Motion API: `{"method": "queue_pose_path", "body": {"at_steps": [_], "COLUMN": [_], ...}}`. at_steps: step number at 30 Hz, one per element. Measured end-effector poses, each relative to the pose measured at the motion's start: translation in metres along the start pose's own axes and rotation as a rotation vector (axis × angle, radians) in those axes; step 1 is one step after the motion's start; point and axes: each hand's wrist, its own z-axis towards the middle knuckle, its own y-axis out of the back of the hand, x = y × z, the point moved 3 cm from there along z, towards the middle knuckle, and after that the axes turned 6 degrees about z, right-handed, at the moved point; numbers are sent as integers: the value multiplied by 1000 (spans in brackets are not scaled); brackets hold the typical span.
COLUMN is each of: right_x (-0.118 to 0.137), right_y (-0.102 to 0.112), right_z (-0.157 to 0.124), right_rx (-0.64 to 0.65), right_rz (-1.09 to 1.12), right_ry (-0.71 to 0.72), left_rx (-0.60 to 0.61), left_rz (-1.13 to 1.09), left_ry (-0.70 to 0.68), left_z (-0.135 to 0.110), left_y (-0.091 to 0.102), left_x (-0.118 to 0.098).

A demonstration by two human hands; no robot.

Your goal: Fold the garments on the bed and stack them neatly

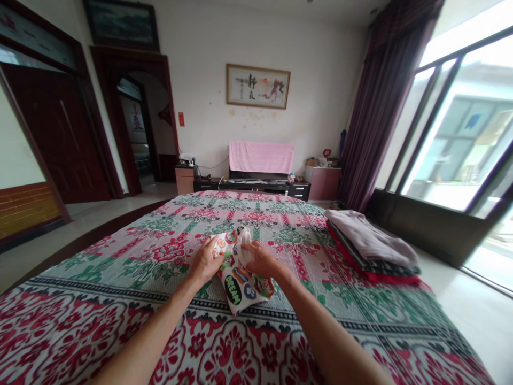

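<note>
A small white cloth printed with colourful patches and the word "DREAM" (240, 283) lies bunched on the flowered bedspread (160, 251) in front of me. My left hand (206, 260) rests on its left edge, fingers curled on the fabric. My right hand (258, 259) grips a raised fold of the same cloth near its top, fingers closed round it. Both forearms reach in from the bottom of the view.
A stack of folded clothes (371, 243), pale pink on top of dark and red pieces, sits at the bed's right side. Beyond the bed stand a low dark cabinet (256, 186) with a pink towel draped above it, a dark curtain, large windows at right and wooden doors at left.
</note>
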Motion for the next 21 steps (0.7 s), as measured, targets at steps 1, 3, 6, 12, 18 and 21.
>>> {"method": "queue_pose_path", "body": {"at_steps": [1,3,6,12,18,21], "right_x": [-2,-7,-11,-24,-53,-73], "right_y": [-2,-3,11,100,196,232], "right_z": [-1,-4,-11,-47,-101,-121], "right_rx": [-21,-52,-103,-286,-385,-397], "right_rz": [-19,-50,-75,-140,-200,-220], "right_ry": [3,-12,-47,-62,-155,-187], "left_rx": [-16,-32,-25,-5,180,311], "left_rz": [13,33,50,-30,-401,-642], "left_ry": [-28,-67,-108,-223,-139,-39], "left_z": [0,2,11,39,52,55], "left_y": [-1,-2,-3,-11,-46,-72], "left_x": [-3,-12,-35,-131,-226,-258]}}
